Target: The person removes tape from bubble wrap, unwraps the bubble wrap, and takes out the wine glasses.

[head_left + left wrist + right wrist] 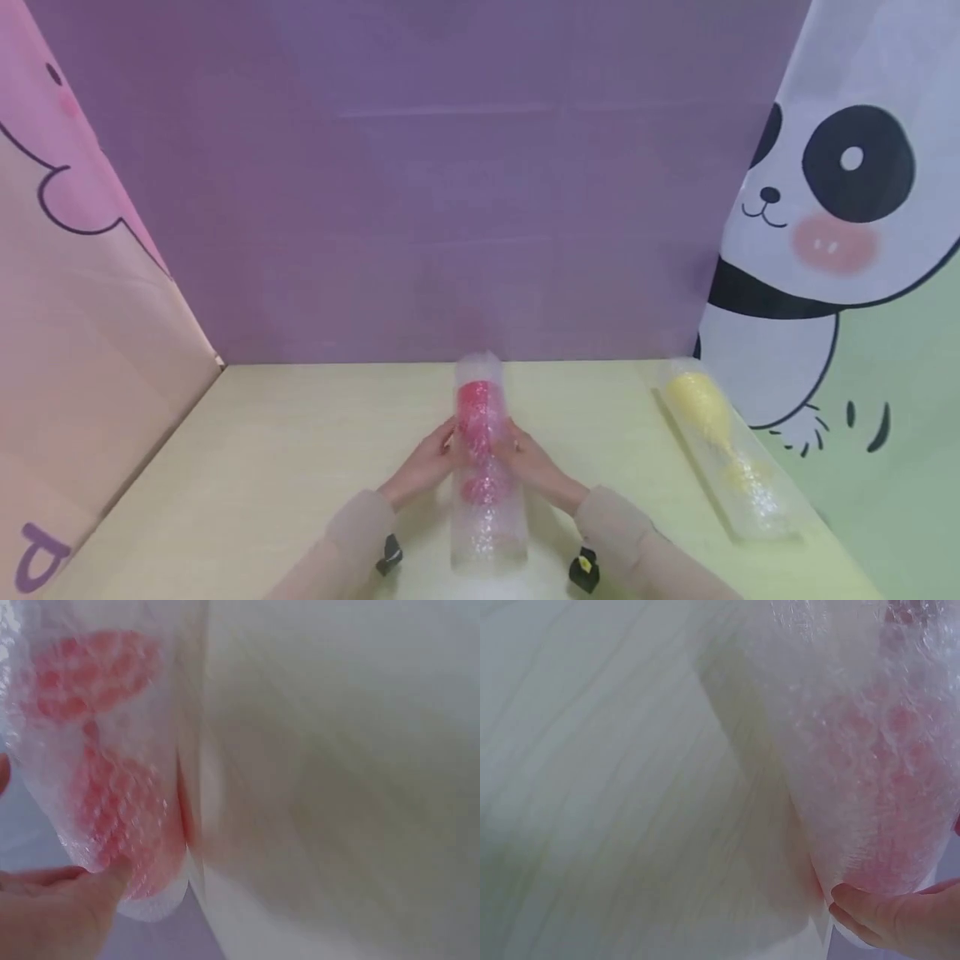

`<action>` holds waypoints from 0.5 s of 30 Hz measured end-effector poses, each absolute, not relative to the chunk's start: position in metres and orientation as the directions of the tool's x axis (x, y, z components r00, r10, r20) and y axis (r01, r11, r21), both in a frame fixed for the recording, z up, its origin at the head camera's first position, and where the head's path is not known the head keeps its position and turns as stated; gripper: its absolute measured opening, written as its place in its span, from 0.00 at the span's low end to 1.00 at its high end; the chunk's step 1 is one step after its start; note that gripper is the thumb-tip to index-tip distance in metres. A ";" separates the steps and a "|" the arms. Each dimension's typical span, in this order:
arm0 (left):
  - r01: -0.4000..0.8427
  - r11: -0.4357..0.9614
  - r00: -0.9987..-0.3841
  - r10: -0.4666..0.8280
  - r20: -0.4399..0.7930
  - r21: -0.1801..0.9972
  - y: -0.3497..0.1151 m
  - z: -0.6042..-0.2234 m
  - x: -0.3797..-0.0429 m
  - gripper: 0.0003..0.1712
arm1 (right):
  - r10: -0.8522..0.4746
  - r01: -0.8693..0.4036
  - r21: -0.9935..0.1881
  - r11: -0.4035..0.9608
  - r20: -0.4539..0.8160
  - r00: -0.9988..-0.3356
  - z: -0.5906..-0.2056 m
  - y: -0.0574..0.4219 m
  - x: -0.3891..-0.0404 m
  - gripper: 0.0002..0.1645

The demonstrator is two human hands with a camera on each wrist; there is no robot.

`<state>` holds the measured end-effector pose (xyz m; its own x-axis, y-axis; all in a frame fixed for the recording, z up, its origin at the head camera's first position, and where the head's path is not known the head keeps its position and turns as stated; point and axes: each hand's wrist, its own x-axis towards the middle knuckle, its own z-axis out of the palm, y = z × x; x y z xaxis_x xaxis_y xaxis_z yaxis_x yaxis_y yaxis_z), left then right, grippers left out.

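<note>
A pink goblet (480, 417) lies lengthwise at the middle of the table in a clear bubble wrap roll (487, 537). Its bowl points to the back; the thin stem and round foot (94, 675) show through the wrap in the left wrist view. My left hand (427, 462) grips the roll's left side near the bowl, thumb against the wrap. On the opposite side my right hand (536, 462) holds it likewise, thumb and a finger (870, 915) visible at the bowl end. The fingers beneath the roll are mostly hidden.
At the table's right edge lies a yellow goblet (701, 400) rolled in bubble wrap (776, 512). A purple panel (450, 208) closes off the back. Printed panels flank the pale table (285, 467), with a panda (817, 208) on the right one.
</note>
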<state>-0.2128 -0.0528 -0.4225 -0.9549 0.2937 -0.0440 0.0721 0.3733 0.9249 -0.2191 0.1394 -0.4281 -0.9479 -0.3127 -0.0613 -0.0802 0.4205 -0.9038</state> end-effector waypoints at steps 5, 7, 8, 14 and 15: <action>0.246 0.473 -0.911 0.410 0.035 0.846 -0.052 -0.416 -0.220 0.48 | -0.293 -0.062 -0.894 0.445 -0.080 -0.953 -0.430 0.141 -0.220 0.44; 0.294 0.501 -0.894 0.445 0.050 0.814 -0.052 -0.413 -0.225 0.47 | -0.288 -0.056 -0.893 0.446 -0.084 -0.954 -0.429 0.142 -0.221 0.43; 0.307 0.507 -0.888 0.456 0.051 0.805 -0.052 -0.411 -0.227 0.47 | -0.288 -0.052 -0.894 0.445 -0.088 -0.954 -0.429 0.142 -0.221 0.43; 0.367 0.529 -0.868 0.490 0.078 0.765 -0.049 -0.407 -0.241 0.47 | -0.297 -0.027 -0.900 0.434 -0.114 -0.948 -0.423 0.146 -0.219 0.42; 0.374 0.531 -0.865 0.495 0.080 0.760 -0.049 -0.408 -0.243 0.47 | -0.302 -0.030 -0.903 0.429 -0.112 -0.947 -0.423 0.147 -0.219 0.42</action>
<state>-0.2427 -0.0487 -0.4075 -0.8653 0.4948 0.0798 0.3740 0.5314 0.7601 -0.2192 0.1467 -0.4226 -0.9466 -0.3022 -0.1124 -0.0299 0.4292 -0.9027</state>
